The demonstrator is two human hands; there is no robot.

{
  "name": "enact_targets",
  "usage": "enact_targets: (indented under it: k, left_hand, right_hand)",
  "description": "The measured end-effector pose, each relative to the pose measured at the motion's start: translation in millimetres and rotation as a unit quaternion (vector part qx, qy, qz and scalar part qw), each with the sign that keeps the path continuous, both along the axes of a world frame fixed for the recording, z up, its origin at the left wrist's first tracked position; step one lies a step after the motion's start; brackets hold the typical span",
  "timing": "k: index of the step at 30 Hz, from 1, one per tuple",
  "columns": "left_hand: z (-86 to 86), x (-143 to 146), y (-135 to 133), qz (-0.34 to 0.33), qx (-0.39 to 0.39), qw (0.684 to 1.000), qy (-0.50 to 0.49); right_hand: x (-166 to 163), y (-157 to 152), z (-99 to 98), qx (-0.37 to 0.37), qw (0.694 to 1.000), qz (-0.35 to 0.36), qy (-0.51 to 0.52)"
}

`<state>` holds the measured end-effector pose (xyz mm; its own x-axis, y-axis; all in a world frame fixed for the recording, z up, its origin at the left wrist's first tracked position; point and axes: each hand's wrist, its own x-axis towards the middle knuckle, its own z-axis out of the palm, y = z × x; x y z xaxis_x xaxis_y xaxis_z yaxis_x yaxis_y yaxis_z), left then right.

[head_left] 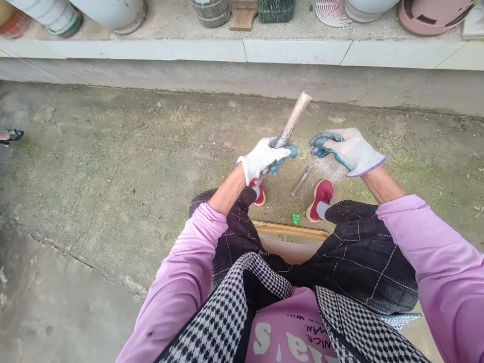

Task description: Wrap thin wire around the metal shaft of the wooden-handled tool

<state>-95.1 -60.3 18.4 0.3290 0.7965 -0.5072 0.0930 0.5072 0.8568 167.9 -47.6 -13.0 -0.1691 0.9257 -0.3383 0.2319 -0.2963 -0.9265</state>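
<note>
Head view looks down on a seated person in pink sleeves and dark quilted trousers, and I'll take it from the left. Far left, at the edge of the concrete floor (94,166), a dark shoe (11,135) on someone else's foot just pokes into sight. Along the raised ledge (212,50) at the top stand tubs and pots, among them a white bucket (113,12) and, further right, a pink basin (431,15). Nearer the middle, the left hand (264,159), in a white glove with a blue-green palm, is closed tight around the lower part of a stick (292,122). That stick is held in the air above the person's feet; its long axis runs on a slant, the lower end buried in the fist and the pale cut end pointing up and away to the right, toward the ledge. Below it, a red shoe (259,194) peeks out by the left knee. A short twig (301,181) lies on the floor between the feet, slanted much the same way as the stick, and a small green scrap (295,219) sits near it. To the right, the other red shoe (321,199). The right hand (346,150), gloved the same, hangs just beside the stick with fingers loosely spread, holding nothing and not touching it.
</note>
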Motion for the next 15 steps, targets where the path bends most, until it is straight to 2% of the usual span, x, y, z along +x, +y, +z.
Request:
enact_targets:
  k: [5,8,12,15]
  left_hand:
    - [0.2,12,-10,0.066,0.043,0.996,-0.045]
    - [4.3,25,-22,0.066,0.04,0.994,-0.075]
    - [12.5,37,-37,0.035,0.032,0.995,-0.082]
    - [16.5,40,-42,0.042,0.039,0.995,-0.081]
  right_hand:
    - [-14,-27,33.2,0.07,0.993,-0.033,0.088]
    - [-29,-45,51.4,0.13,0.986,-0.038,0.094]
    - [-37,-54,56.2,0.219,0.975,-0.048,0.015]
    - [-37,-55,52.6,0.22,0.973,-0.075,0.003]
